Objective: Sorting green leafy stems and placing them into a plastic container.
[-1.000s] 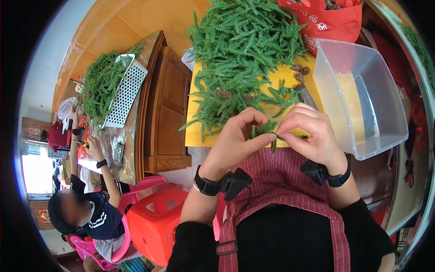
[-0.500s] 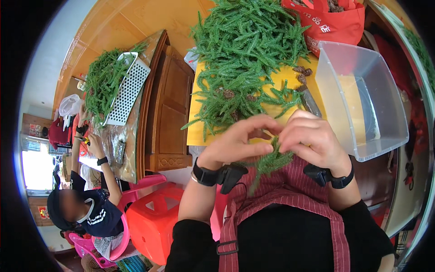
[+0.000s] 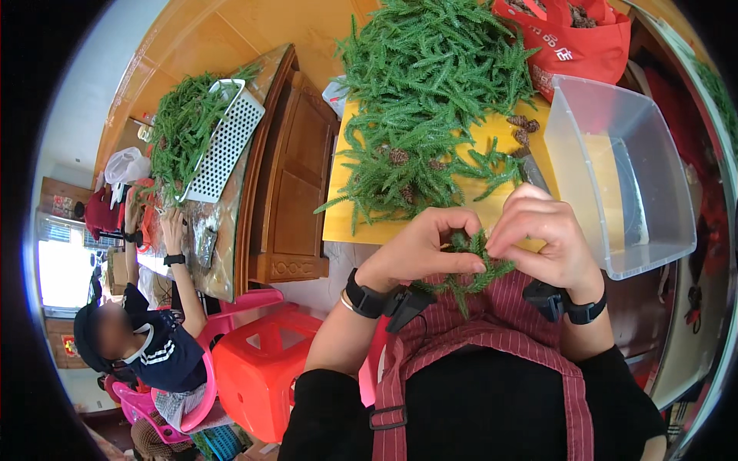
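Just past the near edge of the yellow tabletop, in front of my apron, I hold a small green artificial pine sprig (image 3: 467,286) between both hands. My left hand (image 3: 425,247) is closed around it, thumb and fingers pinching near its top. The fingertips of my right hand (image 3: 544,237) are pinched together at the sprig's right side; whether they grip a thin part of it is hidden. Beyond my hands lies a bunch of pine sprigs with brown pine cones (image 3: 399,156) among them. A loose sprig (image 3: 494,165) lies to its right.
A big heap of pine sprigs (image 3: 442,61) covers the far table (image 3: 361,230). Rightward stand a clear plastic bin (image 3: 615,265) and a red bag (image 3: 580,54) of cones. Loose cones (image 3: 523,127) lie nearby. Left are a red stool (image 3: 254,369), a white basket (image 3: 227,142) and a co-worker (image 3: 173,353).
The sprig has turned in my hands and its tips now spread downward. My left hand has shifted slightly right. The co-worker's hands have moved closer to the heap by the white basket.
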Tool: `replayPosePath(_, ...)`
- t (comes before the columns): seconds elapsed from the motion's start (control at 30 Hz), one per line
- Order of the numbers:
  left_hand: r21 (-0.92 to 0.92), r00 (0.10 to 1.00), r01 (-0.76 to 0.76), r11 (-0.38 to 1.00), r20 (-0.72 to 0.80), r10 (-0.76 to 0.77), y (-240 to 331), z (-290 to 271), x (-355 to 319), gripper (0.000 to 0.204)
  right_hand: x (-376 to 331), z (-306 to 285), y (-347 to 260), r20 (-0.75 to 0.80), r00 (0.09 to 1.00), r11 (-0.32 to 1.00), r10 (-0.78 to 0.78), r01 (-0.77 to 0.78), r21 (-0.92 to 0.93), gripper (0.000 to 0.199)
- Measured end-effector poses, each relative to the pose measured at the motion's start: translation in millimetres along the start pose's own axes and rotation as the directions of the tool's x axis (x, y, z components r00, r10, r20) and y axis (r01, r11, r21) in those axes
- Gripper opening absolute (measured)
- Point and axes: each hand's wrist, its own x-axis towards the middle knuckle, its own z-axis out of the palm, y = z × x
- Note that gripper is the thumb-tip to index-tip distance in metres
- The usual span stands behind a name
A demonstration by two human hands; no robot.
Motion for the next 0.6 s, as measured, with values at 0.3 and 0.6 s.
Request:
replayPosePath(0.3,0.743,0.853,-0.144,0.653,-0.241,0.462,14.2,16.8,1.0,0.029,-2.0,0.9,1.6,-0.106,0.972,0.977,0.212,-0.209,0.040,0.012)
replayPosePath(0.6,0.890,0.635,-0.137,0.435,-0.259,0.728,7.1,28.8,6.2,0.031,-7.9,6.7,7.1,-0.161,0.931,0.933,0.329,-0.294,0.208,0.023)
